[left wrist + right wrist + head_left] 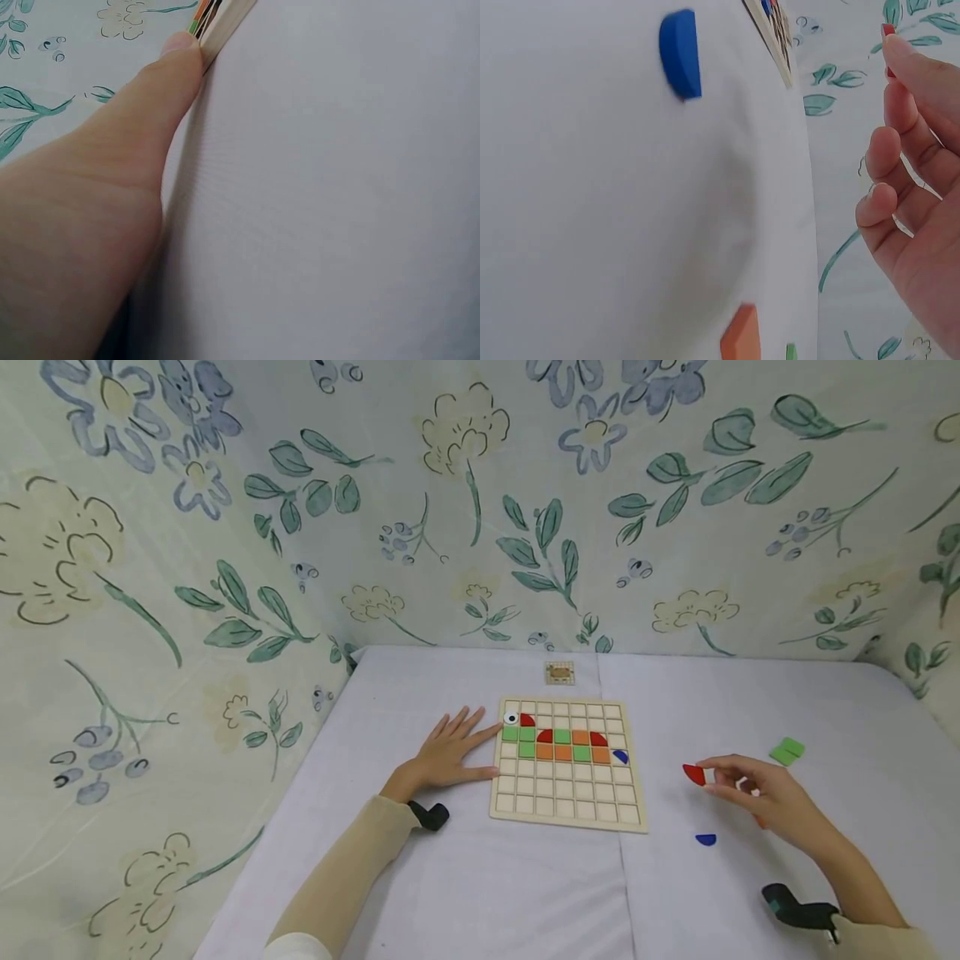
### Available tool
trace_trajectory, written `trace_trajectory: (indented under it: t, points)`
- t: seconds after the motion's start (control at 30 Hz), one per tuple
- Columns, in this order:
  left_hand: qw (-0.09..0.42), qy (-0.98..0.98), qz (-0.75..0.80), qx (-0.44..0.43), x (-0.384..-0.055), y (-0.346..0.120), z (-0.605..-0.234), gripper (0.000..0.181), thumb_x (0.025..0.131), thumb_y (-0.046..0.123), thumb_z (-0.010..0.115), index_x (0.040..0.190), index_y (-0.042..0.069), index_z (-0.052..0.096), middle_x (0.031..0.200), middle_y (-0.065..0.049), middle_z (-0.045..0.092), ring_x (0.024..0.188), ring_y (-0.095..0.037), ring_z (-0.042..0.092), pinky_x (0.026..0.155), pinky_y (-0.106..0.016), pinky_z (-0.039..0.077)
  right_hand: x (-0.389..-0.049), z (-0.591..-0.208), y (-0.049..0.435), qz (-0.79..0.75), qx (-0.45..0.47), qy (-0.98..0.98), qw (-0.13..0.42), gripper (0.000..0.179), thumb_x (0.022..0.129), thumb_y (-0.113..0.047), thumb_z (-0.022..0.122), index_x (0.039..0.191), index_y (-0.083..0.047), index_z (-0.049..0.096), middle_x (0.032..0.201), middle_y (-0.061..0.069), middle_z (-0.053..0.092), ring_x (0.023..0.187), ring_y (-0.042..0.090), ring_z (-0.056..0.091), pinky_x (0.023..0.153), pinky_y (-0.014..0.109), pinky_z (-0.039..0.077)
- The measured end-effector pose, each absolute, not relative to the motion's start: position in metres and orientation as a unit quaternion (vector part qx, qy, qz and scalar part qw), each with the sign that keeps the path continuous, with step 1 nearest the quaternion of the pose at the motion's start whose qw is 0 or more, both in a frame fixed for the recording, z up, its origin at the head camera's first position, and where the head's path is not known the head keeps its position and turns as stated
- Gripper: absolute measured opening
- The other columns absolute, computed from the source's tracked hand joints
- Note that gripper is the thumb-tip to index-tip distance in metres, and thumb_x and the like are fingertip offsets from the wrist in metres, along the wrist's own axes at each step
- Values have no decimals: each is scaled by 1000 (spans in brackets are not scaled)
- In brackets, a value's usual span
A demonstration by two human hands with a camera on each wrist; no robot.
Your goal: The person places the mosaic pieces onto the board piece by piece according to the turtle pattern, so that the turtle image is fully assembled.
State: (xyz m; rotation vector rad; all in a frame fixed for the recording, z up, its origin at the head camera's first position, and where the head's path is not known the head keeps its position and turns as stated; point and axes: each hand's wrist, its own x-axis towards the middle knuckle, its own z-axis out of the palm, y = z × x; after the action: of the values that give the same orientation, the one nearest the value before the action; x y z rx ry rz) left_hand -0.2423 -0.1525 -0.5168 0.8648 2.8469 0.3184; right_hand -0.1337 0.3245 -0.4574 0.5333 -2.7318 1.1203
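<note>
A: The right grip [780, 797] pinches a red piece [694, 774], held up to the right of the grid board [564, 788]. The left grip [450, 756] is spread out, touching the board's left edge and holding nothing.

B: How much is done?

A: Part of it, I'd judge. The board's far half carries an eye piece [512, 717] and coloured pieces [563, 752] in red, green, orange and blue; its near rows are bare.

B: And what's left?

A: The red piece, plus what lies loose to the right of the board: a blue half-round [706, 840], green pieces [783, 754] and an orange piece [740, 334]. Whether all belong on the board, I can't tell.

B: Which way does the red piece point?

A: Its visible tip points left, toward the board. The long axis seems to run from there back into the fingertips, slanting slightly toward the person; the fingertips hide its other end.
</note>
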Motion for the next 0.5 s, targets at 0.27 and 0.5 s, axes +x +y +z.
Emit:
trace_trajectory:
  t: [0.27, 0.5]
  points:
    - [70, 949, 108, 288, -242, -152, -516, 87, 87, 81, 42, 159, 40, 17, 168, -2, 1, 152, -29, -7, 119, -51, -7, -151, -458, 282, 396, 215, -891, 53, 29, 87, -4, 77, 115, -7, 71, 77, -4, 51, 73, 11, 47, 59, 23, 40]
    - [70, 948, 109, 290, -241, -153, -516, 87, 87, 82, 42, 159, 41, 17, 168, -2, 1, 152, -28, -7, 119, -51, -6, -165, -462, 251, 420, 236, -876, 14, 26, 89, -8, 75, 114, -7, 71, 76, -4, 50, 72, 12, 48, 59, 25, 40]
